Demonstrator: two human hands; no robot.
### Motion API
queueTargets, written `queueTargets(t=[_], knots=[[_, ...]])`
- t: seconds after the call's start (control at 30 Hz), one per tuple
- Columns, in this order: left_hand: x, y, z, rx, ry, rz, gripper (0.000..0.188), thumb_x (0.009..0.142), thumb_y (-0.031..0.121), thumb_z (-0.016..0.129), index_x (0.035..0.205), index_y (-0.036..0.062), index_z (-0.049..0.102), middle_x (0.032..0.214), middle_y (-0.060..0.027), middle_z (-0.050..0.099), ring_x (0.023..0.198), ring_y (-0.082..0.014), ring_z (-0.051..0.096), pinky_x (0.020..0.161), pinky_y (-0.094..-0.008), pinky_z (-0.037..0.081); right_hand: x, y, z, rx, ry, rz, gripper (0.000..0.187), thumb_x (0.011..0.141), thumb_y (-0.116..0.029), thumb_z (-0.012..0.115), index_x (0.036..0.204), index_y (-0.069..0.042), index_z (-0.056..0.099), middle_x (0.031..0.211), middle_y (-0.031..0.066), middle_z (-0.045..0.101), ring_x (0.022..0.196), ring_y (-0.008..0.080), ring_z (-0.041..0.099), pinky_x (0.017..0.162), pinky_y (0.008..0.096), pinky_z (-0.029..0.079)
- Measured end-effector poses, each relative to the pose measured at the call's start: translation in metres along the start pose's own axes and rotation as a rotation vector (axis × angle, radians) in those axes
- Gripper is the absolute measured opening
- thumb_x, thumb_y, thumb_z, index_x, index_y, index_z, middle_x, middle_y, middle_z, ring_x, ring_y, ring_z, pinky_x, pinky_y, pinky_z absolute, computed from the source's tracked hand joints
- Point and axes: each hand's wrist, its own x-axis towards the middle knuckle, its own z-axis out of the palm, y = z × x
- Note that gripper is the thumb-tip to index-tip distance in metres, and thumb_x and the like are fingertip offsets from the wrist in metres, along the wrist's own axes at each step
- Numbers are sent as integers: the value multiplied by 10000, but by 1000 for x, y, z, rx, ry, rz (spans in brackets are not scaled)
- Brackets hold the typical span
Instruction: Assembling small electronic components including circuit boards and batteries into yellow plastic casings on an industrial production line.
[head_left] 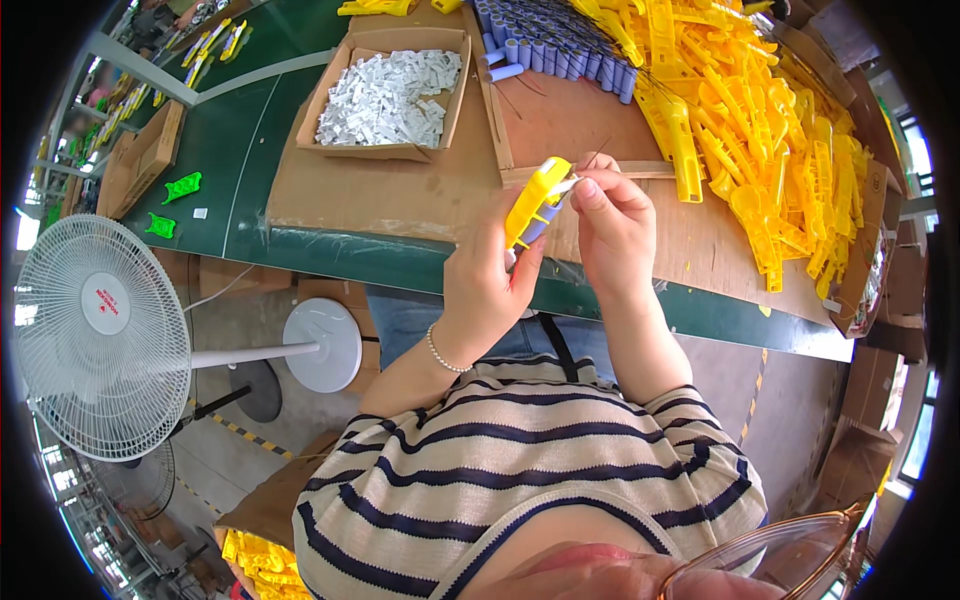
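My left hand (480, 275) is closed round a yellow plastic casing (535, 203), held tilted just above the table's near edge. Inside the casing lies a blue-purple cylindrical battery cell (538, 226), partly covered by my fingers. My right hand (618, 232) pinches a small white part (564, 186) at the casing's upper end, thumb against forefinger. Thin dark wires (598, 160) stick out near these fingertips. How the white part sits against the casing is too small to tell.
A cardboard box (432, 153) of small white plastic parts stands behind my hands. Right of it, a wooden tray (560, 125) holds many wired blue cells (560, 58). Yellow casings (790, 150) are heaped at right. Two green parts (183, 187) lie left, above a standing fan (105, 330).
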Motion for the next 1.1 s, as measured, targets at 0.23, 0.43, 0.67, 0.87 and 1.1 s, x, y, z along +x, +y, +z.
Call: queueTargets(t=[0.23,0.43,0.67,0.87,1.1], knots=[[-7,-6,4,-97,-81,-109,414,818,136,650,1174,14,480,860,-131,587,538,-220,534,499,-302,437,-5,0,19,-55,126,76,45,804,-8,660,842,16,660,874,15,507,839,103,471,775,219,372],[-20,-26,8,-323,-130,-204,335,834,140,645,1101,1,497,806,-92,558,519,-132,487,483,-275,402,1,-2,21,-498,176,-27,147,732,-80,741,815,-3,648,853,31,505,840,131,494,737,228,394],[-13,-18,-7,-776,-397,-523,211,900,95,539,1086,9,493,964,-81,613,696,-103,605,627,-241,507,48,-41,12,-1180,-409,-326,269,680,-78,714,917,-12,606,897,123,621,807,273,600,727,351,469],[0,-54,-35,-1345,-852,-734,764,861,618,435,1339,25,378,1253,-200,502,972,-248,605,763,-344,532,73,-61,5,-1059,-846,232,312,734,-13,589,1043,8,556,728,88,626,655,181,622,594,292,493],[28,-45,-34,-1715,-305,-610,828,854,643,416,1356,-11,344,1289,-188,474,1199,-283,466,989,-414,389,38,-25,11,-202,-319,737,429,762,47,581,1164,26,432,854,104,598,592,159,624,561,272,565]])
